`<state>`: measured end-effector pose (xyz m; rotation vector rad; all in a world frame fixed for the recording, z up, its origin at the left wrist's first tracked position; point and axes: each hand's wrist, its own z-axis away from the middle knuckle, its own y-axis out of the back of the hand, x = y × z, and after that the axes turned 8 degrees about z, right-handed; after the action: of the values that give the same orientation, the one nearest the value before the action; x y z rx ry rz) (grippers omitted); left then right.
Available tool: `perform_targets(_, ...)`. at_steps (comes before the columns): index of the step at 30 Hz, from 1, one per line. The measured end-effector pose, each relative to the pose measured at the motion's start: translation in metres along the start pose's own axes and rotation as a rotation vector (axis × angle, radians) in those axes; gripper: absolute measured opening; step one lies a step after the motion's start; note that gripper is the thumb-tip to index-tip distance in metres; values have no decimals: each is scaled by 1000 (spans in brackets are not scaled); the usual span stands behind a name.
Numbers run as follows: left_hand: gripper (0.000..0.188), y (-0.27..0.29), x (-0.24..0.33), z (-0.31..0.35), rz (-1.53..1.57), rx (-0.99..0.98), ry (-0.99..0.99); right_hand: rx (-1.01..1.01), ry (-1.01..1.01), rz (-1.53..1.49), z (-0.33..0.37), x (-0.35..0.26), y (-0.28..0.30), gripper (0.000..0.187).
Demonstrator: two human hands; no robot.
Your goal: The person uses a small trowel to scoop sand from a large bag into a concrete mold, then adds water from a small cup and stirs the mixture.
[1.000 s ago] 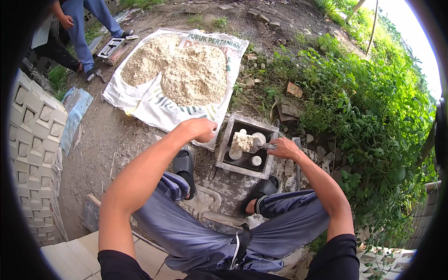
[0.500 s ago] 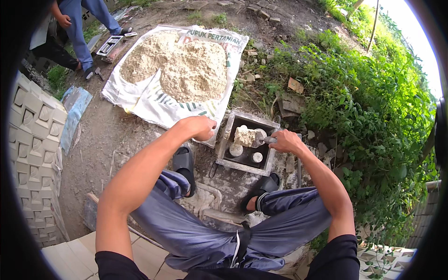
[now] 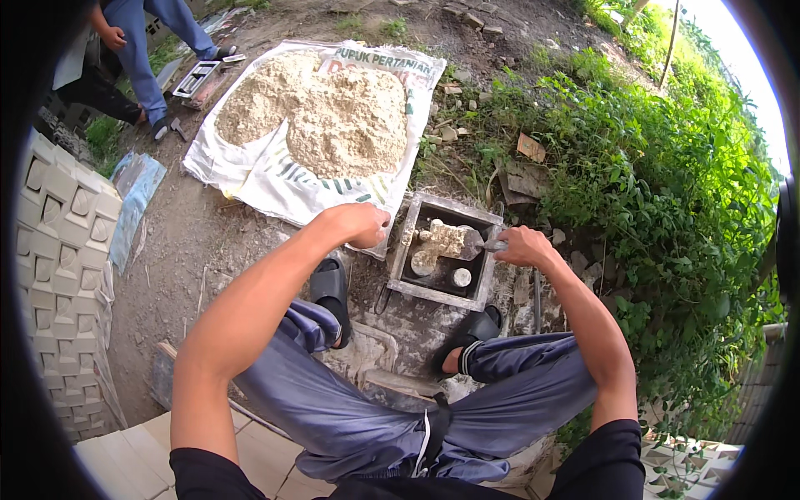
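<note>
In front of my feet stands a square box mould (image 3: 435, 298) with a dark inside and pale round knobs (image 3: 462, 277) standing in it. My right hand (image 3: 527, 247) is closed on the handle of a trowel (image 3: 472, 245), its blade over the mould. Crumbly pale mix (image 3: 443, 239) lies on the blade's front part and spills off toward the left side of the mould. My left hand (image 3: 364, 225) hovers left of the mould, above the sack's near edge, fingers curled; whatever may be inside them is hidden.
Beyond the mould a white sack sheet (image 3: 250, 179) bears a heap of pale mix (image 3: 333, 112). Patterned blocks (image 3: 62, 275) are stacked at the left. Another person (image 3: 137, 50) stands at the far left near a light-coloured frame (image 3: 198, 81). Green plants (image 3: 633, 183) crowd the right side.
My right hand has shifted slightly right with the trowel. More of the blade is bare, and some mix has slid leftward off it into the mould. My left hand has barely moved.
</note>
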<state>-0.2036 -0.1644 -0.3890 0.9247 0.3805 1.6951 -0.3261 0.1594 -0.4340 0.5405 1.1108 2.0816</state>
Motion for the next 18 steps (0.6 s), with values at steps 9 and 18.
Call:
perform_targets(9, 41, 0, 2, -1, 11, -9, 26, 7, 5, 93, -3, -6, 7, 44)
perform_targets(18, 41, -1, 2, -2, -15, -24, 25, 150, 87, 329, 7, -46, 16, 15)
